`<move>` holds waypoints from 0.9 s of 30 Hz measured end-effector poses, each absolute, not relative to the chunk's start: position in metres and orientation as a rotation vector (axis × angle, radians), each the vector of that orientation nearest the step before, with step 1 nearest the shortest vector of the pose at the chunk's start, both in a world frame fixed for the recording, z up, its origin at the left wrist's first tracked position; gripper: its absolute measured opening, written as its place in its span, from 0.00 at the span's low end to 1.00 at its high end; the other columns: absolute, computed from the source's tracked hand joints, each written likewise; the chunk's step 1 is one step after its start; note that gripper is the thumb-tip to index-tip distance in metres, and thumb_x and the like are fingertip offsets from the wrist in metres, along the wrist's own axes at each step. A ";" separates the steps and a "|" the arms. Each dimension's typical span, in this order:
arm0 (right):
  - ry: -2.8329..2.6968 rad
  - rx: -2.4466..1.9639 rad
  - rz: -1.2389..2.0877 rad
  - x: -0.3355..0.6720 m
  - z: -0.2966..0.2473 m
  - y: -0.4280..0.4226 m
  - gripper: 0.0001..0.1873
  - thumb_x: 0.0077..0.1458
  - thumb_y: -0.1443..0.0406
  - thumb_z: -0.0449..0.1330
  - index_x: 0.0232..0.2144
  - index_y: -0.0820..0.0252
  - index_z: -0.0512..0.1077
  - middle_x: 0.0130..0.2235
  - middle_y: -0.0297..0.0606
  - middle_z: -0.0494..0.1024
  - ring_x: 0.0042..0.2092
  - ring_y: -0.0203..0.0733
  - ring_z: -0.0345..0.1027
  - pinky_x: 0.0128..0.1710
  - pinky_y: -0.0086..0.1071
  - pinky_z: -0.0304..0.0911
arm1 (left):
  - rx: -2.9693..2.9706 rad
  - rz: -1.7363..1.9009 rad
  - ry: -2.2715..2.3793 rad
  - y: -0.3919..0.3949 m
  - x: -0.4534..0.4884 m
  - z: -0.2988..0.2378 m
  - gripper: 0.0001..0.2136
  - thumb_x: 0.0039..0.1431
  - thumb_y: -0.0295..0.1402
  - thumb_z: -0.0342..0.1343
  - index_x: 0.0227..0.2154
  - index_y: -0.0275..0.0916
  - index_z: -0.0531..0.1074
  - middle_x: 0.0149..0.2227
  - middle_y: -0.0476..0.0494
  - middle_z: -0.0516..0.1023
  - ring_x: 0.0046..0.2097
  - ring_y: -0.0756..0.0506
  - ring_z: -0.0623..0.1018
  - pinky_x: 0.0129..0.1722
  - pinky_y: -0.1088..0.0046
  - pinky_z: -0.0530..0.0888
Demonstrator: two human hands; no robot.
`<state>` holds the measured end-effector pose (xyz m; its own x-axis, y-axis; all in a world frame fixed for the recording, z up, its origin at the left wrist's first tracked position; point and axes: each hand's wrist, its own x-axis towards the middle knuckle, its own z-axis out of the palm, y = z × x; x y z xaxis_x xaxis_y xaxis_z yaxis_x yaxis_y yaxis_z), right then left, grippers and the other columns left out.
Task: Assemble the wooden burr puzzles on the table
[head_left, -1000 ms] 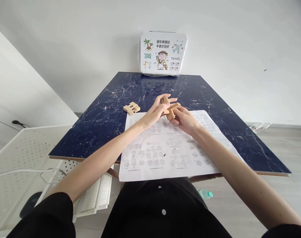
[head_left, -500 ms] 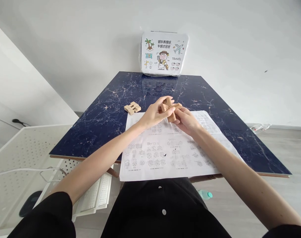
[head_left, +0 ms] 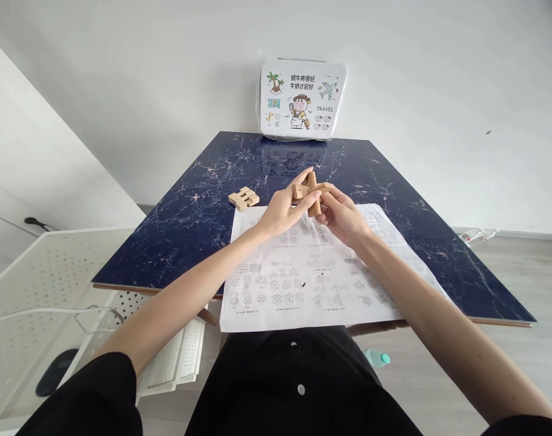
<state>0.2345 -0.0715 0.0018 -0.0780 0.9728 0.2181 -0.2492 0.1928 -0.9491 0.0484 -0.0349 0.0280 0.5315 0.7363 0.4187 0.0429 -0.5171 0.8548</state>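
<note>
Both hands hold a wooden interlocking puzzle (head_left: 315,211), its light-brown bars crossing one another, above the far part of a printed instruction sheet (head_left: 276,318). My left hand (head_left: 282,211) grips it from the left, thumb across the front and a finger stretched up behind it. From the right, my right hand (head_left: 344,217) pinches a bar with thumb and fingers. Fingers cover parts of the puzzle, so how its bars fit together is partly hidden. Left of my left hand, a second, flat-lying wooden block puzzle (head_left: 244,198) rests on the table by the sheet's corner.
The dark blue marble-patterned table (head_left: 176,242) stands against the wall. At its back edge leans a white printed case (head_left: 303,100) in clear wrap. A white perforated cart (head_left: 44,266) with a cable is at the left. A bottle (head_left: 378,358) stands below on the floor.
The held puzzle has turned in my hands, its upper bar now more upright. My left index finger has straightened upward behind it. The puzzle on the table stays put.
</note>
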 end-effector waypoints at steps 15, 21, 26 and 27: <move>-1.120 -0.834 1.237 0.236 0.001 -0.071 0.16 0.63 0.51 0.70 0.47 0.51 0.77 0.38 0.35 0.77 0.31 0.35 0.64 0.26 0.32 0.57 | 1.800 1.151 0.642 -0.013 0.046 0.019 0.20 0.64 0.52 0.68 0.48 0.41 0.78 0.48 0.38 0.86 0.50 0.41 0.85 0.52 0.61 0.79; -1.102 -0.830 1.228 0.236 0.003 -0.068 0.17 0.61 0.47 0.70 0.39 0.52 0.77 0.31 0.33 0.71 0.27 0.34 0.58 0.23 0.32 0.53 | 1.939 1.111 0.600 -0.009 0.045 0.016 0.23 0.63 0.53 0.69 0.50 0.43 0.75 0.51 0.40 0.85 0.50 0.40 0.85 0.53 0.58 0.81; -1.019 -0.893 1.116 0.240 0.000 -0.061 0.22 0.59 0.49 0.70 0.27 0.53 0.67 0.25 0.28 0.61 0.23 0.33 0.49 0.21 0.32 0.48 | 2.087 1.081 0.623 -0.011 0.046 0.013 0.28 0.59 0.53 0.71 0.54 0.44 0.70 0.58 0.38 0.81 0.56 0.37 0.83 0.56 0.54 0.79; -0.997 -0.907 1.085 0.241 -0.001 -0.060 0.22 0.58 0.49 0.71 0.26 0.53 0.66 0.24 0.27 0.60 0.23 0.32 0.47 0.21 0.31 0.47 | 2.109 1.079 0.637 -0.011 0.046 0.012 0.30 0.58 0.52 0.73 0.55 0.44 0.69 0.59 0.37 0.80 0.57 0.36 0.82 0.57 0.54 0.79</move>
